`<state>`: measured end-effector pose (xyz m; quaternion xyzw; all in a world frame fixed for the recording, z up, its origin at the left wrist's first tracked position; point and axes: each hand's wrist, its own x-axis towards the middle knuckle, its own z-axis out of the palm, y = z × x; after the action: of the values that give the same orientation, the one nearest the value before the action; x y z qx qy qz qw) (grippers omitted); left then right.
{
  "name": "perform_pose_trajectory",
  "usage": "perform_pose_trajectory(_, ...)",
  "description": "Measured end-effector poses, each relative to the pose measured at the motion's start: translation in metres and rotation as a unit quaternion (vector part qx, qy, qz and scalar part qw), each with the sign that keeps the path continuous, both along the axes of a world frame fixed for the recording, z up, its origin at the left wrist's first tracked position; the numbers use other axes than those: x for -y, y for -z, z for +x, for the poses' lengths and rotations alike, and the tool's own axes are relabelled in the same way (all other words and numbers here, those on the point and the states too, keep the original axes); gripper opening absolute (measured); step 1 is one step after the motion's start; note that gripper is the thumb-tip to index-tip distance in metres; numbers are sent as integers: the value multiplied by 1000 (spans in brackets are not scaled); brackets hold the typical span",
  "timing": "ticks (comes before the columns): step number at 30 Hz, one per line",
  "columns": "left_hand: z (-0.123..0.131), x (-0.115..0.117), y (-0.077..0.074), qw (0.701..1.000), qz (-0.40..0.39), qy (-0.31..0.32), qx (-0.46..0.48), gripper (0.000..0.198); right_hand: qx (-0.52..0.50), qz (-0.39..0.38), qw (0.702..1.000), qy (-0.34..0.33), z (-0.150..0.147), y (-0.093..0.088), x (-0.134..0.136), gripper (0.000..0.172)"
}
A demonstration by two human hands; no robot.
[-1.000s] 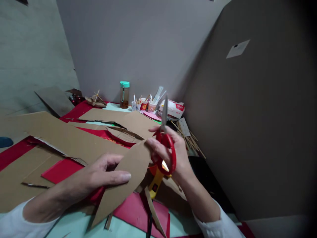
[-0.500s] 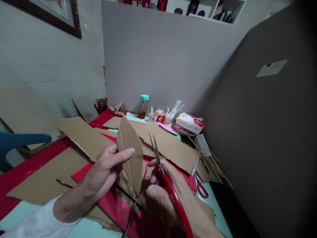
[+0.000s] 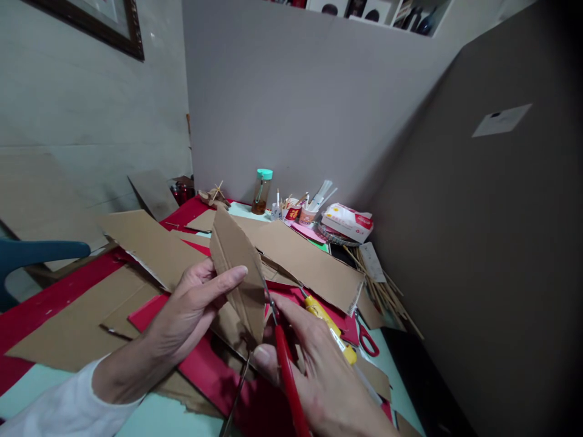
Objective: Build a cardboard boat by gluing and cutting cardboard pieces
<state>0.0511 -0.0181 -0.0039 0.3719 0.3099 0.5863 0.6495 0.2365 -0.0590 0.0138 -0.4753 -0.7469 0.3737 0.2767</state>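
Observation:
My left hand [image 3: 195,303] grips a leaf-shaped piece of cardboard [image 3: 234,249], its thumb lying flat across the front. The piece stands roughly upright, with a pointed top and a crease down its left part. In my right hand [image 3: 314,364] is a pair of red-handled scissors [image 3: 286,370]. Their blades lie against the right edge of the cardboard piece, and the tips are partly hidden by it. Below the piece, a thin dark strip [image 3: 237,391] hangs or lies over red sheet material [image 3: 214,370]; I cannot tell which.
Large cardboard sheets [image 3: 314,258] cover much of the table. A yellow cutter [image 3: 321,312] and second red-handled scissors [image 3: 368,340] lie to the right. Behind stand a bottle [image 3: 262,193], cups of sticks [image 3: 307,213] and a tissue pack [image 3: 348,221]. Bamboo sticks [image 3: 394,294] lie by the partition.
My right hand has moved left and brought the scissors from beside the cardboard piece onto its right edge. The yellow cutter has come into clear sight. The view has shifted slightly.

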Motion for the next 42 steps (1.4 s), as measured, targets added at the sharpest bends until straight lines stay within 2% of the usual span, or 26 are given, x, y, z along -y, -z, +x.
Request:
perform_pose_trajectory(6, 4, 0, 3, 1000, -1, 12, 4, 31, -47, -2, 999, 2, -2, 8, -3, 51)
perform_pose_trajectory(11, 5, -1, 1, 1000, -11, -9, 18, 29, -53, 42, 998, -4, -2, 9, -4, 50)
perform_pose_trajectory(15, 4, 0, 2, 1000, -8, 2, 17, 29, -70, 50, 996, -19, -1, 11, -4, 45)
perform_pose_trajectory(20, 4, 0, 4, 1000, -3, 21, 14, 26, -77, 36, 996, -9, -2, 11, -3, 16)
perform_pose_trajectory(22, 4, 1, 4, 1000, -5, 26, 16, 25, -76, 31, 997, -8, -1, 12, -2, 8)
perform_pose_trajectory(27, 5, 2, 4, 1000, -10, 18, 13, 19, -43, 19, 999, 12, 2, 17, 0, 18)
perform_pose_trajectory(30, 5, 2, 6, 1000, -18, 19, 12, 16, -31, 30, 999, 17, 0, 18, -1, 17)
perform_pose_trajectory(33, 4, 1, 9, 999, -2, 34, 5, 19, -43, 47, 998, 3, -2, 14, -4, 12)
perform_pose_trajectory(36, 5, 1, 11, 998, 29, 60, -19, 25, -43, 58, 997, -6, -3, 10, -6, 19)
perform_pose_trajectory(38, 5, 1, 12, 996, 43, 70, -31, 26, -42, 53, 998, -8, -2, 9, -5, 17)
perform_pose_trajectory(42, 6, 4, 11, 997, 18, 38, -59, 14, -62, 30, 998, -8, 1, 12, -1, 20)
